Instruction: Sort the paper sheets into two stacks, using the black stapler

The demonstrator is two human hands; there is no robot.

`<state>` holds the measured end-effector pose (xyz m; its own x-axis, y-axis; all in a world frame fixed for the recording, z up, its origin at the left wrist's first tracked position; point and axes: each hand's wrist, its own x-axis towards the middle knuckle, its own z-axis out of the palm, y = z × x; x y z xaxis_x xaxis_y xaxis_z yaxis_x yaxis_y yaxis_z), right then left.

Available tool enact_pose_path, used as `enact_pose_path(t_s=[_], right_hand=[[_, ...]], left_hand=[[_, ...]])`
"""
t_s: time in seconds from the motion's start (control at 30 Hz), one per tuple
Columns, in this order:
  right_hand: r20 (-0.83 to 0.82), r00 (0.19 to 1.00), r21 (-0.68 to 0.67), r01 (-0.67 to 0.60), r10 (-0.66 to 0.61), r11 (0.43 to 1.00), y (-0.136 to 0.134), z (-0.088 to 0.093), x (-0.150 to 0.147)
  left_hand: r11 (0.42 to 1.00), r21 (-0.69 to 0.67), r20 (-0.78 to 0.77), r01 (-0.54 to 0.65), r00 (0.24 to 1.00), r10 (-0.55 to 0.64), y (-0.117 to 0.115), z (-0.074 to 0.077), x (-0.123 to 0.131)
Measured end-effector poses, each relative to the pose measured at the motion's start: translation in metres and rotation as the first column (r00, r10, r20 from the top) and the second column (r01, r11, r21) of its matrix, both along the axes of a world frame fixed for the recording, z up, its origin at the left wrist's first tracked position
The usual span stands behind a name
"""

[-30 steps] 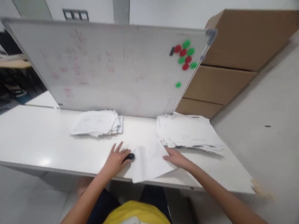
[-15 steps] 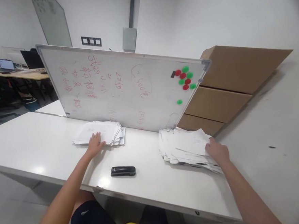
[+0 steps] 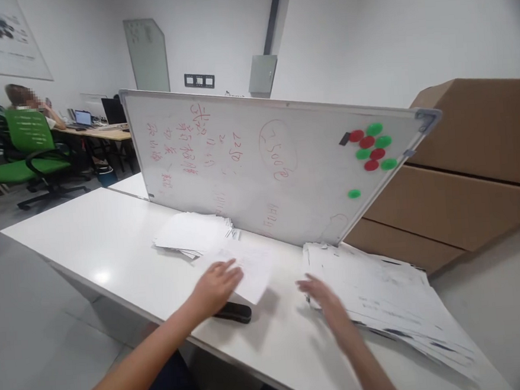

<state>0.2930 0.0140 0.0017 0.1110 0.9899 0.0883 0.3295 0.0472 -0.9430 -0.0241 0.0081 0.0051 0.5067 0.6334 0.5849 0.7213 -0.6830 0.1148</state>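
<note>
My left hand [image 3: 217, 286] is closed on a sheet of paper [image 3: 251, 270], with the fingers across its near edge. A shadow under the sheet's right corner shows it is lifted off the table. Behind it lies the left stack of papers [image 3: 191, 232], uneven at the edges. Partly hidden by my left forearm is a black stapler [image 3: 235, 312]. My right hand [image 3: 320, 295], slightly blurred, hovers by the left edge of the right stack of papers [image 3: 382, 293] with its fingers apart and nothing in them. That stack is fanned out towards the right.
A whiteboard [image 3: 251, 201] with red writing and round red and green magnets leans behind both stacks on the white table [image 3: 97, 230]. Cardboard boxes [image 3: 464, 186] stand at the right. In the back left, a person sits near a green chair [image 3: 29, 140].
My view has turned left. The left hand has left its stack and now has a sheet in it. My right hand has moved from the right stack's far side to its left edge.
</note>
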Motion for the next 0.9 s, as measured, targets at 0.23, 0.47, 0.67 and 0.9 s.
enact_pose_path(t_s=[0.23,0.47,0.67,0.9], right_hand=[[-0.481,0.875,-0.106,-0.123,0.057,0.987,-0.021,-0.044,-0.054],[-0.536,0.802,-0.108,0.243,-0.262,0.964,-0.036,-0.074,0.023],[-0.54,0.744,-0.215,0.33,-0.393,0.919,-0.072,-0.091,0.03],[-0.516,0.757,-0.166,0.371,-0.401,0.914,-0.069,-0.09,0.023]], left_hand=[[0.94,-0.273,-0.239,0.207,0.932,-0.275,0.006,0.024,0.024],[0.903,-0.186,-0.344,-0.387,0.886,0.309,0.105,0.026,-0.102],[0.936,-0.165,-0.365,-0.312,0.901,0.236,0.101,0.0,-0.126],[0.972,-0.089,-0.344,-0.218,0.922,0.175,0.084,-0.01,-0.119]])
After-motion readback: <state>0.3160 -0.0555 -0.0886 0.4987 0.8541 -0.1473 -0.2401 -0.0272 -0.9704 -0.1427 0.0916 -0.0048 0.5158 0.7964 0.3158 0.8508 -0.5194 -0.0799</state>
